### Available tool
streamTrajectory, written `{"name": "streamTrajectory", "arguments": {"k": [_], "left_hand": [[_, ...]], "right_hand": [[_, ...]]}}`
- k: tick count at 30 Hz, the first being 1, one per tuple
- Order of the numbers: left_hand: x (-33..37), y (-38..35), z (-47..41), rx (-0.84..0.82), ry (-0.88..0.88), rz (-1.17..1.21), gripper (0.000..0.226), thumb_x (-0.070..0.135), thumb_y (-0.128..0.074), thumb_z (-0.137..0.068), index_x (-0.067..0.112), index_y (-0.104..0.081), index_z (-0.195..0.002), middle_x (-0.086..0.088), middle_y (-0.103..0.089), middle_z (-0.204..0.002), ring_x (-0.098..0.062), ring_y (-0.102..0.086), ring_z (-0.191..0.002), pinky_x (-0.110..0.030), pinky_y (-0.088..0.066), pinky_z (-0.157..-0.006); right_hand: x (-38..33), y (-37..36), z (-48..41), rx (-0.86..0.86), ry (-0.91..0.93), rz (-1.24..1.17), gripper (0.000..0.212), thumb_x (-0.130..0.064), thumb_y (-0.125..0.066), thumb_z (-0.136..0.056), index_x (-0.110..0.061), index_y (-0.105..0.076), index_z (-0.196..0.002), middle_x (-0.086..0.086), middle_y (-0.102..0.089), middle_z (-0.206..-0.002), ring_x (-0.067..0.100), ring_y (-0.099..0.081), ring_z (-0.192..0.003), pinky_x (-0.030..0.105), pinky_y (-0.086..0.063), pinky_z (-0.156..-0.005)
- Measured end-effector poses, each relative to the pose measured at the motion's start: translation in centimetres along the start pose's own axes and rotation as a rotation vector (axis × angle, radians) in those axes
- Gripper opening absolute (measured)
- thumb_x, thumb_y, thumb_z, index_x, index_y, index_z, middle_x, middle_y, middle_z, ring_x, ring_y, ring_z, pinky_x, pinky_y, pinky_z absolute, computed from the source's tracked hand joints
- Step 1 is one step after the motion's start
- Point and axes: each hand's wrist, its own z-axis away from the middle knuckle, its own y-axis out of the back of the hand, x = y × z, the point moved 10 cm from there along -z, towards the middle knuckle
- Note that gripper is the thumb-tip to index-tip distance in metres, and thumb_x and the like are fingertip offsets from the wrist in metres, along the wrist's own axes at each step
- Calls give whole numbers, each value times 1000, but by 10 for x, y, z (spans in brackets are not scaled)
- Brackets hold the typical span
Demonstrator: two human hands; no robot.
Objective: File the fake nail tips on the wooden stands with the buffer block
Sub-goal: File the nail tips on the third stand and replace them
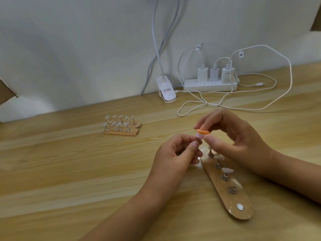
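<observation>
Just right of desk (69,162) centre, right hand (234,136) pinches buffer block (202,132) above small peg (198,140) pinched by left hand (177,153); wooden stand (232,204) with nail tips (227,170) at 5 o'clock, spare stands (121,132) at 10 o'clock.

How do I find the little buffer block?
Start at the wooden table, then find the right hand raised over it. It pinches the buffer block. That is the only orange-and-pink thing; nearby things are white, metal or wood.

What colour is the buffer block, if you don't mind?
Buffer block: orange on top, pink beneath, seen best in the head view.
</observation>
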Motion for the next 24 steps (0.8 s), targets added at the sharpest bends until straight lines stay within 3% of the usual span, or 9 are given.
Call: {"name": "streamTrajectory", "arguments": {"k": [4,13,21,24], "left_hand": [[-1,0,0,-2,4,4,11,9,-60,-95,15,-70,-93,6,-68,-68,-1,-64,-66,-13,-49,-64],[-2,-2,0,-18,4,-1,8,14,-61,-94,12,-69,-93,3,-70,-72,-5,-64,-70,-14,-49,-65],[-2,-2,0,-10,-1,3,9,12,-62,-94,16,-70,-93,6,-68,-68,-2,-64,-67,-14,-50,-64],[-1,-3,1,-23,-12,-17,8,14,-62,-94,17,-69,-92,5,-69,-71,-3,-65,-70,-14,-50,-65]], "right_hand": [[3,0,0,5,-30,-15,23,-20,-76,-86,-6,-59,-93,-3,-67,-99,20,-66,-94,36,-54,-85],[-11,-7,1,-35,110,139,18,-22,-67,-84,-10,-60,-96,1,-62,-105,23,-62,-100,35,-51,-86],[1,-4,-1,-24,-13,43,17,-24,-66,-84,-15,-59,-96,-4,-63,-101,20,-62,-99,39,-51,-88],[-9,-9,0,-48,79,106,15,-19,-63,-86,-14,-58,-100,1,-60,-101,24,-60,-97,41,-51,-85]]}}
